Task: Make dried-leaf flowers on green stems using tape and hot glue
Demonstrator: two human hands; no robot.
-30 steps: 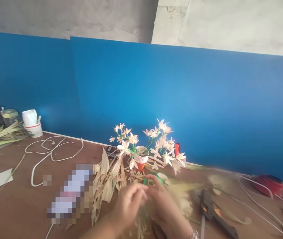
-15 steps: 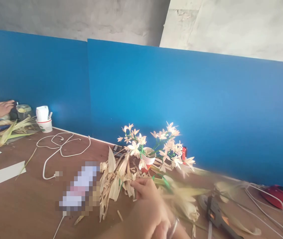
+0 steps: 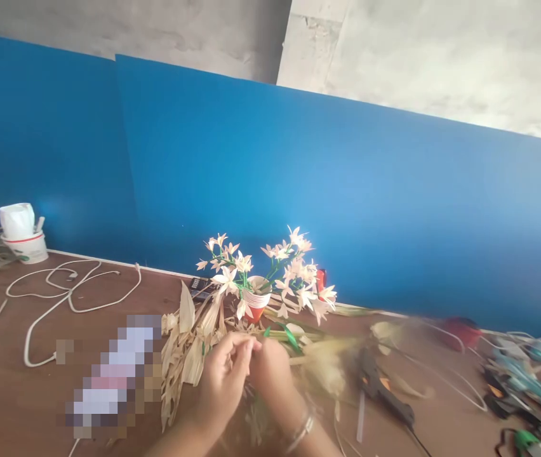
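My left hand [image 3: 223,377] and my right hand [image 3: 273,374] meet low in the middle, fingers curled and pinched together around something small that I cannot make out. A green strip [image 3: 292,336] lies just right of the fingertips. Under and left of the hands spreads a pile of dried pale leaf strips [image 3: 189,346]. Behind them a red and white paper cup [image 3: 256,303] holds a bunch of cream handmade flowers [image 3: 270,270] on green stems.
A black glue gun [image 3: 382,390] lies to the right on the brown table [image 3: 27,393]. White cables [image 3: 61,292] loop at the left near a white cup [image 3: 25,244]. A red object [image 3: 461,330] and blurred tools [image 3: 532,387] sit far right. A blue panel [image 3: 347,190] backs the table.
The view swung right and then back left. My left hand reached out to the leaf pile, then came back beside my right hand. Another person's hand at the far left has left the view.
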